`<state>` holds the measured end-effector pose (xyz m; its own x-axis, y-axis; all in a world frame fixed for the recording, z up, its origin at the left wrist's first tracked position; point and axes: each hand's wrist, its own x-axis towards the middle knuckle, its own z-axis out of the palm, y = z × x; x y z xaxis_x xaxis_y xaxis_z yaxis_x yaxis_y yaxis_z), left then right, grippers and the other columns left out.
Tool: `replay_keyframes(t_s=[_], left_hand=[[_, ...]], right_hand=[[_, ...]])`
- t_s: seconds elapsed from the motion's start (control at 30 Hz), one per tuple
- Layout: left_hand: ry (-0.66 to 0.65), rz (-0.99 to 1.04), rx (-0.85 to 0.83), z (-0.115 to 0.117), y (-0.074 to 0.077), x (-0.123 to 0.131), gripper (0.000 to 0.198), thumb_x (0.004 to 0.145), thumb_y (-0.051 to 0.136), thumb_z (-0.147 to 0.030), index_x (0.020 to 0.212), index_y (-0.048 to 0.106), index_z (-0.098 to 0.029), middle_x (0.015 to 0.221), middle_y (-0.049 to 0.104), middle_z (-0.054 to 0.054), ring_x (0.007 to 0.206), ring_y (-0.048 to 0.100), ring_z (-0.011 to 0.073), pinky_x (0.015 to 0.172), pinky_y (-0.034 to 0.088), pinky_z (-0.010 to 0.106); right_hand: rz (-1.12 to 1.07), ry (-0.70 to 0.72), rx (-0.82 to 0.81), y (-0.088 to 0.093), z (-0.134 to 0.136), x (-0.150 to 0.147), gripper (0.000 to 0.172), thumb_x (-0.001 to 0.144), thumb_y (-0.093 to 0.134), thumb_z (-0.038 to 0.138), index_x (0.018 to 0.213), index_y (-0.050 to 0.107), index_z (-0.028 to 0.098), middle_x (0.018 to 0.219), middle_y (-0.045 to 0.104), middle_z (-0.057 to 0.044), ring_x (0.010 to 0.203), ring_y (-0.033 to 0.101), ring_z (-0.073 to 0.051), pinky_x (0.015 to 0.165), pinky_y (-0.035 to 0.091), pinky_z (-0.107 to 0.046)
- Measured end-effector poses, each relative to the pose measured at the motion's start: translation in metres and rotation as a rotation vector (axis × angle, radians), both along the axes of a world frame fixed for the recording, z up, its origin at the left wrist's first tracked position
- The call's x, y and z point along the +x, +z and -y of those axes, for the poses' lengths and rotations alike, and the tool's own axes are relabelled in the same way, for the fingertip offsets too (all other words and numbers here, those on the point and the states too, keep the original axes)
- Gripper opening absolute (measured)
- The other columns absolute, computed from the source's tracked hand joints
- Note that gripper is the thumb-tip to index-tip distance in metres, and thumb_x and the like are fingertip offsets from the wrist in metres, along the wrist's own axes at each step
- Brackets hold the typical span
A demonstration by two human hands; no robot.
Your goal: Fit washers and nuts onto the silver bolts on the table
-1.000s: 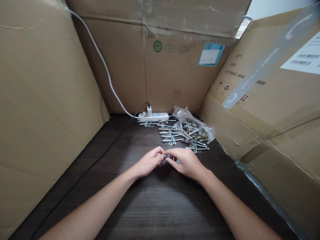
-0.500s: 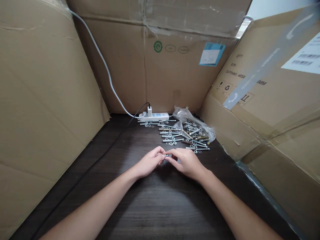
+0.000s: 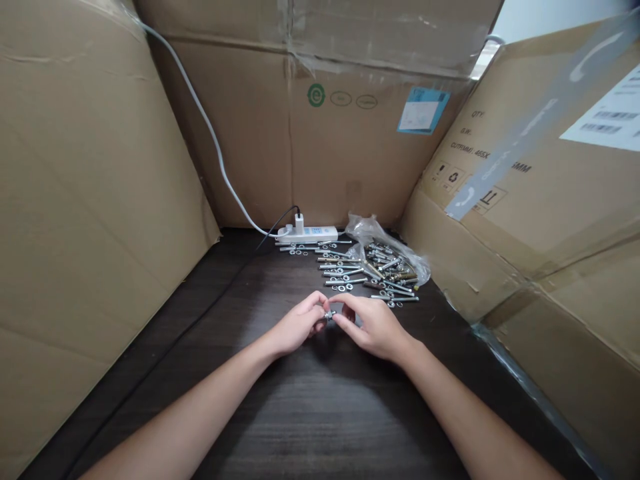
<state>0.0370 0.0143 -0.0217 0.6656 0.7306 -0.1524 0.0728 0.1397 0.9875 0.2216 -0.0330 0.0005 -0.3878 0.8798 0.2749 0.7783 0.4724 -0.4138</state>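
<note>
A small metal fastener [image 3: 329, 315] is being held up in the head view, between the two hands, just above the dark table [image 3: 320, 413] and right at the middle. It is being gripped by the left hand [image 3: 296, 327]: the fingers are being kept curled, thumb pressed in, with the fastener's end being left poking out to the right. Over on the other side, the right hand [image 3: 375, 325] is being brought to that end, its index finger being arched above and its thumb being set low beside the tip; whether the pinch is being closed on the metal cannot be told. Both forearms are being angled inward from the lower corners, the wrists being held low, the backs of the hands being turned upward. Beyond the fingertips, rows of bolts and washers [image 3: 344, 273] are being spread across the table, with a heap of fasteners [image 3: 393, 263] being partly covered by a clear plastic bag [image 3: 369, 228]. Behind the rows, a white power strip [image 3: 320, 233] is being backed by cardboard [image 3: 240, 133].
</note>
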Motion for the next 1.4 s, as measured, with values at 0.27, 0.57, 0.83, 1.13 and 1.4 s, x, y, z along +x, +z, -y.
replay_keyframes(t_s=[0.27, 0.57, 0.83, 1.13, 1.4], left_hand=[[-0.005, -0.008, 0.024, 0.0, -0.001, 0.0, 0.008, 0.083, 0.042, -0.028, 0.083, 0.042, -0.019, 0.061, 0.041, -0.006, 0.052, 0.035, 0.0079, 0.049, 0.025, 0.018], [-0.004, -0.028, 0.175, 0.0, -0.005, 0.0, 0.011, 0.087, 0.04, -0.027, 0.079, 0.039, -0.019, 0.064, 0.042, -0.005, 0.059, 0.037, 0.0096, 0.054, 0.03, 0.02], [0.031, -0.121, 0.524, 0.006, 0.003, -0.001, 0.017, 0.093, 0.037, -0.032, 0.087, 0.044, -0.019, 0.072, 0.043, -0.004, 0.068, 0.041, 0.0117, 0.064, 0.035, 0.023], [-0.06, -0.227, 0.683, 0.005, 0.004, -0.002, 0.024, 0.094, 0.036, -0.035, 0.082, 0.048, -0.018, 0.074, 0.05, -0.003, 0.067, 0.045, 0.0113, 0.064, 0.035, 0.023], [-0.001, -0.162, 0.661, 0.004, 0.001, -0.001, 0.019, 0.093, 0.039, -0.032, 0.087, 0.05, -0.018, 0.079, 0.054, -0.002, 0.072, 0.049, 0.0118, 0.068, 0.038, 0.022]], right_hand=[[0.029, -0.013, -0.003, 0.0, 0.0, 0.0, 0.024, 0.093, 0.043, 0.033, 0.088, 0.063, 0.021, 0.07, 0.065, -0.001, 0.065, 0.059, -0.014, 0.064, 0.039, -0.024], [-0.061, -0.002, -0.106, -0.002, 0.003, -0.006, 0.016, 0.091, 0.045, 0.032, 0.096, 0.057, 0.021, 0.078, 0.067, -0.001, 0.067, 0.06, -0.013, 0.063, 0.04, -0.023], [-0.296, -0.02, -0.085, -0.012, -0.002, -0.003, 0.013, 0.088, 0.046, 0.03, 0.083, 0.052, 0.019, 0.063, 0.054, 0.004, 0.054, 0.048, -0.01, 0.054, 0.034, -0.021], [-0.61, -0.126, -0.089, -0.01, -0.005, 0.002, 0.023, 0.087, 0.048, 0.034, 0.071, 0.048, 0.019, 0.052, 0.046, 0.005, 0.048, 0.044, -0.009, 0.05, 0.034, -0.022], [-0.835, -0.017, -0.27, -0.013, -0.004, -0.012, 0.02, 0.083, 0.057, 0.036, 0.092, 0.061, 0.019, 0.077, 0.062, -0.003, 0.06, 0.055, -0.013, 0.055, 0.047, -0.025]])
